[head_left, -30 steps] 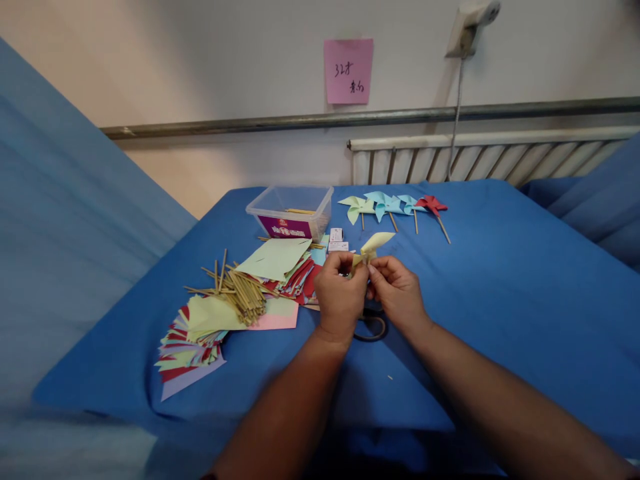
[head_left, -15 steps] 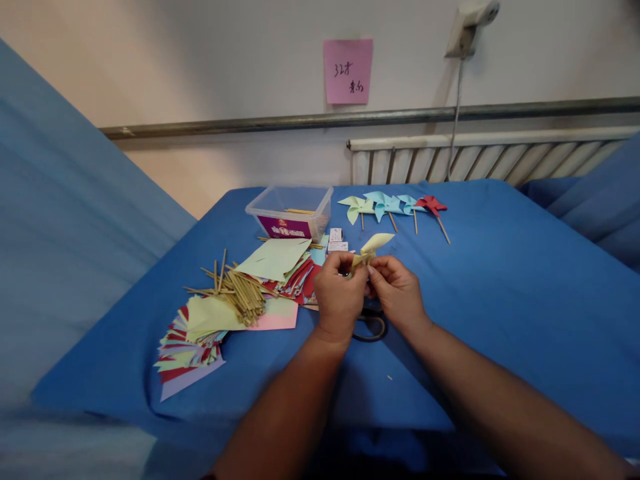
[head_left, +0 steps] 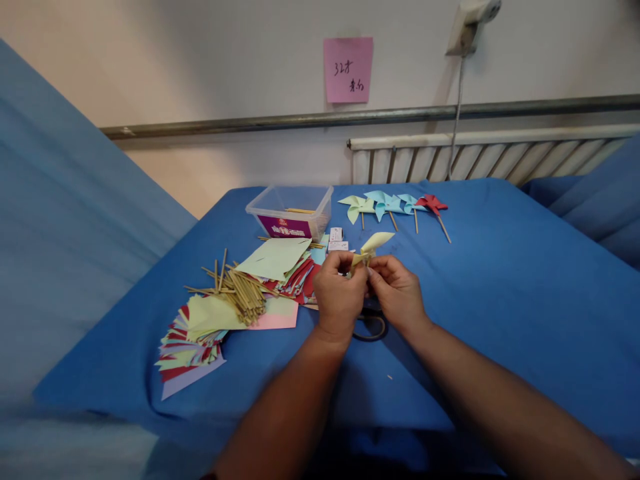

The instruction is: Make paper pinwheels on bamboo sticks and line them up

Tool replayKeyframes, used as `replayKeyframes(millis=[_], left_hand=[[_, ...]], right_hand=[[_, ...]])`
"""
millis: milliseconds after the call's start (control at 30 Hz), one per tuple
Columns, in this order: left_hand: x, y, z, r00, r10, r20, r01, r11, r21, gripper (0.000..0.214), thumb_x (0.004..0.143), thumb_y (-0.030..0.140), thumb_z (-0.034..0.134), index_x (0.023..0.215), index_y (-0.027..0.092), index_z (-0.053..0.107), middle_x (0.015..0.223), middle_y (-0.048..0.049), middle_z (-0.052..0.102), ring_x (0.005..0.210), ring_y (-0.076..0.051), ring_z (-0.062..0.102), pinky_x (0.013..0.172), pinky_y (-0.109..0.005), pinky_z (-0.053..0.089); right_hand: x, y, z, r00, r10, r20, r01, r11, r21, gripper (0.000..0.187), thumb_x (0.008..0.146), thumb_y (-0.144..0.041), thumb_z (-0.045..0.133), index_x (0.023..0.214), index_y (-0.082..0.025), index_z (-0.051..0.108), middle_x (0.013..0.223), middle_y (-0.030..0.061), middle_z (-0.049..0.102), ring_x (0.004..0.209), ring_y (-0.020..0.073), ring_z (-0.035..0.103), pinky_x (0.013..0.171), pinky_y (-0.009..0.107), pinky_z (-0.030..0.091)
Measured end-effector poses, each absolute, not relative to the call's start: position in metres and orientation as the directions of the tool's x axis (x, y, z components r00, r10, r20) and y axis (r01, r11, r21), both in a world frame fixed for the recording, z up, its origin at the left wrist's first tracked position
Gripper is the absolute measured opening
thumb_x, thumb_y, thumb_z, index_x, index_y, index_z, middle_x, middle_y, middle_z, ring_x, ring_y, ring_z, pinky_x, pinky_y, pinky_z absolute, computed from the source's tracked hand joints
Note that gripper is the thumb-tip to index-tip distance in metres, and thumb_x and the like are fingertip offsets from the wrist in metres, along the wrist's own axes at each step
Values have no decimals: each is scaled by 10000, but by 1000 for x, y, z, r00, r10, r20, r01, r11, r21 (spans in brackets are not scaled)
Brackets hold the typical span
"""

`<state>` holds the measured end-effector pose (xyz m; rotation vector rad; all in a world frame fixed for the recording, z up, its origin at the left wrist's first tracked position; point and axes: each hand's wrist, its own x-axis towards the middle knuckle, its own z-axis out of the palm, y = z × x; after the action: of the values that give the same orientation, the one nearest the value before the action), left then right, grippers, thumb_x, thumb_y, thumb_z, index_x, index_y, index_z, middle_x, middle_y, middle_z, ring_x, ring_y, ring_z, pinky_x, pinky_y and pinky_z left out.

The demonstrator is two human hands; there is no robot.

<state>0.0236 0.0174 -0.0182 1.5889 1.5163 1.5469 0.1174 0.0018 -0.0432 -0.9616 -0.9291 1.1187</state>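
A pale yellow paper pinwheel [head_left: 377,241] is held between my two hands above the middle of the table. My left hand [head_left: 340,290] pinches its left side, fingers curled. From the right, my right hand [head_left: 397,290] closes its thumb and fingertips at the pinwheel's centre. My fingers hide the lower part of the paper, and whether a stick is in it I cannot tell. Just below my hands, the dark handle of a pair of scissors [head_left: 371,328] shows on the blue cloth.
Left of my hands lie stacked paper sheets [head_left: 275,259], a pile of short sticks [head_left: 245,293] and fanned coloured paper [head_left: 190,353]. Behind stand a clear plastic box [head_left: 290,200] and small white boxes [head_left: 337,245]. Several pinwheels on sticks [head_left: 384,203] lie at the back right.
Almost nothing differs. Both hands keep their grip on the yellow pinwheel, with only a very slight shift of the fingers.
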Motion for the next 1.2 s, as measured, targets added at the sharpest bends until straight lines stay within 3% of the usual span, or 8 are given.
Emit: replayKeyframes(millis=[400, 1200], left_hand=[[24, 17, -18, -229, 886, 403, 376, -302, 876, 61, 721, 170, 666, 774, 196, 651, 717, 28, 669, 669, -133, 609, 668, -248, 469], [23, 17, -18, -232, 879, 417, 397, -306, 865, 80, 713, 155, 664, 779, 201, 659, 725, 26, 678, 673, -135, 609, 675, -255, 473]], right_hand=[[118, 4, -45, 197, 975, 105, -301, 162, -940, 244, 739, -393, 735, 822, -217, 587, 655, -48, 646, 500, 97, 549, 484, 222, 468], [120, 5, -45, 183, 976, 116, -292, 167, -942, 160, 765, -336, 707, 792, -224, 597, 629, -61, 624, 488, 91, 533, 475, 218, 441]])
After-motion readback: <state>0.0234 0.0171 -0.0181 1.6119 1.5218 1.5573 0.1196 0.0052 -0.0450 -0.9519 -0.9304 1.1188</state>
